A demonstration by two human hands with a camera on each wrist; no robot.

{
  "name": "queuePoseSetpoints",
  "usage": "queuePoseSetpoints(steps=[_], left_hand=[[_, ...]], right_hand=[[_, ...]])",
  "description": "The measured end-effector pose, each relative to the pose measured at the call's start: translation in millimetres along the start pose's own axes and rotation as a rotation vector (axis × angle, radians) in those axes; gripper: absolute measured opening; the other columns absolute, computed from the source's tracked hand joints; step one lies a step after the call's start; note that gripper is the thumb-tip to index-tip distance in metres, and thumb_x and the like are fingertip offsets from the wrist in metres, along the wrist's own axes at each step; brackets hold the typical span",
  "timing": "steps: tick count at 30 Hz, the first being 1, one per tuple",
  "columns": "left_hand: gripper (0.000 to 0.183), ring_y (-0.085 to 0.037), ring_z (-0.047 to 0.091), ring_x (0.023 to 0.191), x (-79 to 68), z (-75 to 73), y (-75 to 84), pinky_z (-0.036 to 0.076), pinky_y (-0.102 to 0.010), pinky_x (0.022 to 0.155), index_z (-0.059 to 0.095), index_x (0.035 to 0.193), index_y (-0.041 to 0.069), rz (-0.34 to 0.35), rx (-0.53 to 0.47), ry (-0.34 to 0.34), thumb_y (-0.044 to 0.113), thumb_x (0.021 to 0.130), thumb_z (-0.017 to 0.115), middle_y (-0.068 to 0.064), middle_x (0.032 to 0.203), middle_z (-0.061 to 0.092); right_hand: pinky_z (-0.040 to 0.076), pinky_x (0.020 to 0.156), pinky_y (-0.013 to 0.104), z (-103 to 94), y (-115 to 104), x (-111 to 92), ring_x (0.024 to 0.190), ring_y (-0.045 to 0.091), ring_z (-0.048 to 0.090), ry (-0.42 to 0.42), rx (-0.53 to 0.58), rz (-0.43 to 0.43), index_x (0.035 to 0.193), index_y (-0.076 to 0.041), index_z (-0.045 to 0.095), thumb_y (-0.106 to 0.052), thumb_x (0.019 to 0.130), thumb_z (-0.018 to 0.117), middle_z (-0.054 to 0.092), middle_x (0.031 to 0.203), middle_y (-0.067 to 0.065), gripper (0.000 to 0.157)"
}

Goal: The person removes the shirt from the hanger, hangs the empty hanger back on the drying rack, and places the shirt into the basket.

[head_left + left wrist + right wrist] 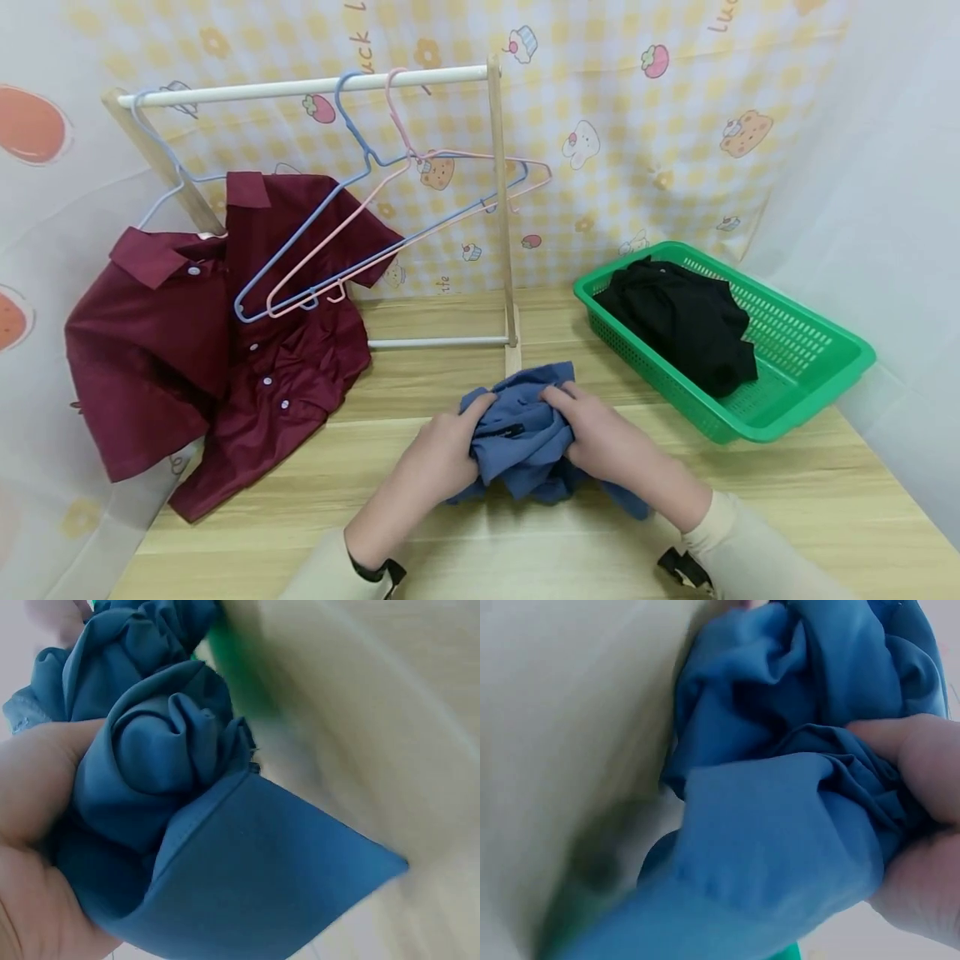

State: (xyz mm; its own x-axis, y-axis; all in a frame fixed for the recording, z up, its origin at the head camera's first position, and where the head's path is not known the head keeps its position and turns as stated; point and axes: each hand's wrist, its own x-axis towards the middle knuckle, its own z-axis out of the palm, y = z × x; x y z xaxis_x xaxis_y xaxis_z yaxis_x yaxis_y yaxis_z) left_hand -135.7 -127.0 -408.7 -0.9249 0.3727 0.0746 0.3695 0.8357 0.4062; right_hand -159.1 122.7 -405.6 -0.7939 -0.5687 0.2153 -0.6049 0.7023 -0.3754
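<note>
A crumpled blue garment point(521, 446) is bunched up between both hands over the front middle of the table. On its left side my left hand point(446, 450) grips the cloth, thumb on top. My right hand point(603, 437) grips the right side the same way. In the left wrist view the blue cloth point(247, 862) hangs in a pointed corner below the left hand point(37, 825). Folds of the garment point(772, 825) spill from the right hand point(922, 802) in the right wrist view. A small black patch shows among the folds in the head view.
A maroon short-sleeved shirt point(285, 358) hangs from a blue hanger on the white rack bar point(247, 93) at left. A blue hanger point(300, 229) and a pink hanger point(360, 208) hang bare beside it. Black clothing point(678, 321) lies in a green basket point(817, 408) at right.
</note>
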Motion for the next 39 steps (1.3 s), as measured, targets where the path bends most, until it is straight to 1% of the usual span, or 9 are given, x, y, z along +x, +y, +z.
queuePoseSetpoints(steps=[5,11,17,20,27,29,33,37,39], left_hand=[[0.083,-0.038,0.070,0.117,13.9,-13.8,19.7,0.060,-0.047,0.089,0.046,0.160,0.019,-0.022,-0.018,0.060,-0.006,0.085,0.074,-0.024,0.144,0.063],[0.088,-0.043,0.062,0.135,38.1,-30.0,54.5,0.056,-0.056,0.104,0.034,0.166,0.023,-0.026,-0.052,0.068,0.005,0.090,0.076,-0.025,0.156,0.053],[0.093,-0.041,0.054,0.144,75.1,-34.7,85.1,0.051,-0.056,0.113,0.025,0.167,0.026,0.017,-0.142,0.124,0.010,0.091,0.078,-0.023,0.163,0.046],[0.095,-0.039,0.054,0.143,98.5,-29.3,98.8,0.051,-0.054,0.113,0.023,0.166,0.026,0.057,-0.248,0.153,0.010,0.091,0.079,-0.022,0.163,0.043],[0.096,-0.030,0.057,0.135,145.7,-10.7,140.8,0.052,-0.040,0.111,0.019,0.167,0.027,0.096,-0.544,0.208,0.000,0.091,0.071,-0.018,0.160,0.043],[0.097,-0.026,0.055,0.136,156.5,-4.2,155.1,0.050,-0.035,0.111,0.018,0.167,0.026,0.100,-0.593,0.242,-0.001,0.090,0.069,-0.016,0.160,0.043],[0.095,-0.020,0.054,0.135,172.3,14.1,184.1,0.050,-0.027,0.108,0.017,0.166,0.027,0.083,-0.673,0.288,0.007,0.092,0.073,-0.013,0.159,0.040],[0.096,-0.018,0.060,0.129,180.2,32.4,207.0,0.054,-0.025,0.099,0.012,0.167,0.033,0.024,-0.716,0.261,0.022,0.096,0.077,-0.009,0.157,0.041],[0.097,-0.017,0.065,0.118,183.6,40.0,214.6,0.055,-0.026,0.093,0.009,0.167,0.035,-0.010,-0.657,0.239,0.029,0.098,0.076,-0.005,0.157,0.043]], right_hand=[[0.061,0.085,0.046,-25.5,4,1,0.103,0.032,0.070,0.142,0.010,0.015,0.130,-0.005,0.065,0.021,0.076,0.069,0.067,0.119,0.017,0.059],[0.059,0.088,0.054,-77.4,10,-2,0.108,0.038,0.067,0.174,-0.043,0.048,0.134,-0.004,0.064,0.016,0.082,0.072,0.064,0.125,0.021,0.056],[0.057,0.092,0.063,-133.1,23,4,0.113,0.046,0.065,0.229,-0.139,0.057,0.133,-0.004,0.065,0.004,0.091,0.072,0.063,0.127,0.024,0.044],[0.053,0.094,0.068,-156.6,34,7,0.116,0.053,0.062,0.241,-0.176,0.080,0.133,-0.002,0.064,0.006,0.091,0.069,0.062,0.129,0.030,0.044],[0.050,0.090,0.070,-201.5,61,14,0.108,0.057,0.060,0.384,-0.255,0.043,0.121,0.002,0.067,0.014,0.080,0.068,0.063,0.119,0.036,0.043],[0.049,0.093,0.071,-215.6,68,15,0.110,0.057,0.058,0.368,-0.270,0.069,0.123,0.003,0.066,0.013,0.082,0.067,0.062,0.122,0.037,0.042],[0.049,0.089,0.071,-238.3,83,13,0.111,0.059,0.055,0.269,-0.324,0.165,0.129,0.003,0.063,0.014,0.084,0.059,0.056,0.128,0.039,0.047],[0.050,0.079,0.069,-247.1,96,7,0.105,0.059,0.056,0.207,-0.410,0.202,0.130,0.005,0.061,0.015,0.083,0.059,0.054,0.127,0.041,0.048],[0.050,0.079,0.069,-248.6,103,3,0.103,0.059,0.057,0.189,-0.423,0.200,0.129,0.007,0.062,0.013,0.085,0.062,0.056,0.125,0.042,0.044]])
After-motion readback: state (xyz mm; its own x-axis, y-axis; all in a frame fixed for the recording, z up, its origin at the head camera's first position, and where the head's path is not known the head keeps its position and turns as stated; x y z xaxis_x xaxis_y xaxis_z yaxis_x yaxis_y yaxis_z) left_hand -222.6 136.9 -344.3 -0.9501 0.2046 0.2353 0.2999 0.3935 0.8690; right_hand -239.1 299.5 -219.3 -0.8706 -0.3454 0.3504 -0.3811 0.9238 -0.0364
